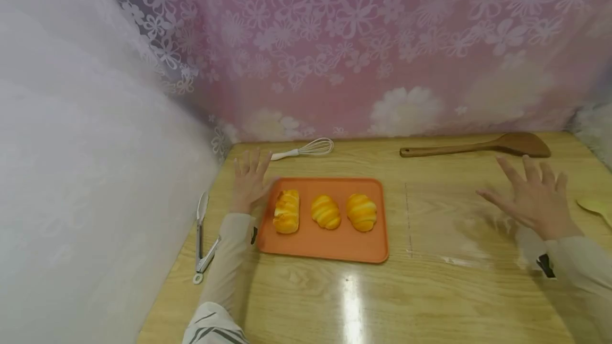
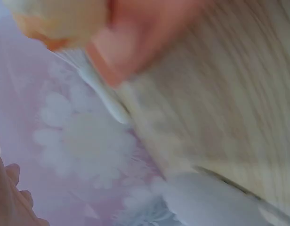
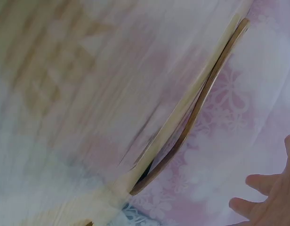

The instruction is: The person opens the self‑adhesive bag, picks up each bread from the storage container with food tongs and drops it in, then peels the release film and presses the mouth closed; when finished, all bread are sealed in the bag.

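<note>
My left hand [image 1: 249,182] is spread with fingers straight and holds nothing, beside the left edge of an orange tray [image 1: 315,246]. On the tray lie a long bread loaf [image 1: 287,211] and two striped yellow rolls, a left roll [image 1: 326,212] and a right roll [image 1: 361,212]. A whisk [image 1: 313,148] with a white handle lies just past the left fingertips. Over the right side of the table, my right hand [image 1: 540,200] is also spread and free of any object. Its fingers point toward a wooden spatula [image 1: 478,146], whose brown edge crosses the right wrist view.
Metal tongs [image 1: 201,240] lie at the table's left edge, close to the white side wall [image 1: 95,174]. A transparent rectangular sheet [image 1: 430,227] lies right of the tray. At the far right is a yellowish utensil [image 1: 593,206]. Flowered pink cloth [image 1: 358,68] hangs along the back.
</note>
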Tool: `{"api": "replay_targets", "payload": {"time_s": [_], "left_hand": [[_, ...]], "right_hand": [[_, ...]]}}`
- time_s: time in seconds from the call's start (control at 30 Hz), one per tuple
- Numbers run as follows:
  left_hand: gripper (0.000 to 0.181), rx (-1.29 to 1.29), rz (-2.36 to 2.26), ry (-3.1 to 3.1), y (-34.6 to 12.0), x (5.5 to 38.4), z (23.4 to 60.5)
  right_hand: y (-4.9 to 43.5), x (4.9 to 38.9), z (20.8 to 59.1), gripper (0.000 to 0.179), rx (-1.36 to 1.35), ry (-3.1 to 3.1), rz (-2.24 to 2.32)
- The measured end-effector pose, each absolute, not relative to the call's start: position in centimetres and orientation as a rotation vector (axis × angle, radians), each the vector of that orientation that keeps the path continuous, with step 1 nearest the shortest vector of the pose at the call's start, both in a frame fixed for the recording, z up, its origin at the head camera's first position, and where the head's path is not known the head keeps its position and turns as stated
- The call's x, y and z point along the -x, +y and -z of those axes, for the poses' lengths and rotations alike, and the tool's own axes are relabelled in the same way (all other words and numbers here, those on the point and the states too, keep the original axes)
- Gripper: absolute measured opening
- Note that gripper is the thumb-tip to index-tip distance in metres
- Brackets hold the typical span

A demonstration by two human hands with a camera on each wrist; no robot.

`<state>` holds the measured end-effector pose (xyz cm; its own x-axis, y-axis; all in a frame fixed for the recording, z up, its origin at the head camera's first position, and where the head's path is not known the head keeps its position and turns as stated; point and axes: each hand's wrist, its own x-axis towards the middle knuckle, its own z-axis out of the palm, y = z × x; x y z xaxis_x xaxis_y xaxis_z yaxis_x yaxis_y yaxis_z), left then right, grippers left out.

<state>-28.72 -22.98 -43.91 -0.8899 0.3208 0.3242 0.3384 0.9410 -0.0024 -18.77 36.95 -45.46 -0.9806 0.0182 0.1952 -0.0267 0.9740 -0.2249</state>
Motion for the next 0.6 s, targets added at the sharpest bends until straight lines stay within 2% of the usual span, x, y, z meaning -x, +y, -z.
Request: {"api": "replay_targets", "payload": {"time_s": [0.1, 0.3, 0.43, 0.53, 0.6], "left_hand": [[0.069, 0.517, 0.108, -2.741, -21.9, 28.1, 43.7], [0.092, 0.598, 0.192, -2.764, -18.1, 25.9, 43.0], [0.095, 0.733, 0.239, -2.704, -14.2, 23.6, 42.9], [0.087, 0.875, 0.205, -2.603, -11.0, 21.8, 42.9], [0.073, 0.985, 0.171, -2.518, -8.8, 20.6, 43.0]], "right_hand": [[36.5, 18.5, 45.6, 0.099, -0.041, -2.930, -0.372], [35.6, 18.1, 46.2, 0.096, -0.186, -2.937, -0.428], [34.3, 17.8, 46.5, 0.093, -0.249, -2.917, -0.532], [33.3, 17.6, 46.6, 0.090, -0.272, -2.940, -0.644], [32.6, 17.5, 46.7, 0.087, -0.295, -2.960, -0.710]]}}
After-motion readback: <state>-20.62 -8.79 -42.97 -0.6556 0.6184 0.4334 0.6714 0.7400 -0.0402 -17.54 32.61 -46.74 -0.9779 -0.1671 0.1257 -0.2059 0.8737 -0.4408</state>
